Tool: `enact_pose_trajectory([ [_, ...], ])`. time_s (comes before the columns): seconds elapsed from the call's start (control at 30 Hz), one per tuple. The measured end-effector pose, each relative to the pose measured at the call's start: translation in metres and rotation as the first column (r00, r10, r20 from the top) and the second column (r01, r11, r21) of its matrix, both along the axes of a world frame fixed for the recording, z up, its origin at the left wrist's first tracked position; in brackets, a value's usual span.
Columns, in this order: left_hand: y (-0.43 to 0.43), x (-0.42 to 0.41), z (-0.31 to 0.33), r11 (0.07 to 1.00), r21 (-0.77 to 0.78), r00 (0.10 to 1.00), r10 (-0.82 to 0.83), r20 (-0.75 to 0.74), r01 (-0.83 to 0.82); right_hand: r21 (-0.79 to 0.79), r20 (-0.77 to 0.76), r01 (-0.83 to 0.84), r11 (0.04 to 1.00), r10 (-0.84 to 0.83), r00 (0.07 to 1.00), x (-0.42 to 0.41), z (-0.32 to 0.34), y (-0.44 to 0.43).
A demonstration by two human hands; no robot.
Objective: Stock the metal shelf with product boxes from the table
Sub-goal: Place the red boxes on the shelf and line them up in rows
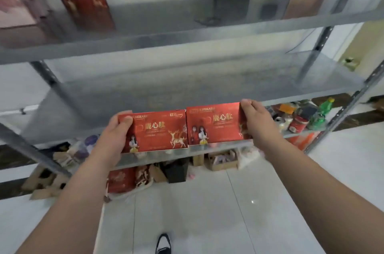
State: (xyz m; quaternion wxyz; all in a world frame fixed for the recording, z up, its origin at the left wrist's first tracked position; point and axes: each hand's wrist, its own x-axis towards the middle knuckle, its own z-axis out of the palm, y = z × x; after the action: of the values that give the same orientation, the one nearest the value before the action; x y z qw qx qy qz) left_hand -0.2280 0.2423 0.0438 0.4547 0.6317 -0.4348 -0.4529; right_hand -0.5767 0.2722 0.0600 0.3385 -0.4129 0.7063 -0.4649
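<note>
Boxes: two red, side by side at front lip of middle shelf, long axes along edge. Your left hand grips outer end of left box; right hand grips outer end of right box. Inner ends touch. Bare shelf lies straight ahead, beyond boxes; push forward, both hands equally near.

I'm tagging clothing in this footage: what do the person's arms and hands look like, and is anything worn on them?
The left forearm and right forearm are bare to the frame edge; no sleeve edge appears. The left hand and right hand wear no gloves, and no watch, bracelet or ring shows. The only clothing visible is a black-and-white shoe at the bottom edge.
</note>
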Motion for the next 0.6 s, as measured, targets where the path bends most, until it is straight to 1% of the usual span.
enact_pose_trajectory([
  [0.07, 0.005, 0.018, 0.032, 0.995, -0.07, 0.997, 0.07, 0.026, -0.068, -0.081, -0.011, -0.066, 0.995, 0.065, 0.998, 0.018, 0.028, -0.023],
  [0.13, 0.007, 0.035, 0.062, 0.986, -0.115, 0.992, 0.124, 0.026, -0.12, -0.145, 0.019, -0.119, 0.982, 0.123, 0.992, 0.039, 0.058, -0.043],
  [0.2, 0.004, 0.048, 0.088, 0.974, -0.156, 0.986, 0.167, -0.009, -0.166, -0.189, 0.056, -0.164, 0.968, 0.177, 0.983, 0.057, 0.083, -0.062],
  [0.3, -0.007, 0.064, 0.124, 0.95, -0.228, 0.977, 0.205, -0.065, -0.215, -0.268, 0.062, -0.198, 0.943, 0.222, 0.973, 0.078, 0.118, -0.09],
  [0.43, -0.039, 0.09, 0.159, 0.934, -0.296, 0.979, 0.198, -0.044, -0.202, -0.377, 0.043, -0.184, 0.908, 0.216, 0.976, 0.098, 0.151, -0.129],
  [0.6, -0.097, 0.12, 0.193, 0.915, -0.381, 0.99, 0.138, -0.006, -0.13, -0.436, 0.065, -0.185, 0.881, 0.236, 0.97, 0.12, 0.186, -0.179],
])
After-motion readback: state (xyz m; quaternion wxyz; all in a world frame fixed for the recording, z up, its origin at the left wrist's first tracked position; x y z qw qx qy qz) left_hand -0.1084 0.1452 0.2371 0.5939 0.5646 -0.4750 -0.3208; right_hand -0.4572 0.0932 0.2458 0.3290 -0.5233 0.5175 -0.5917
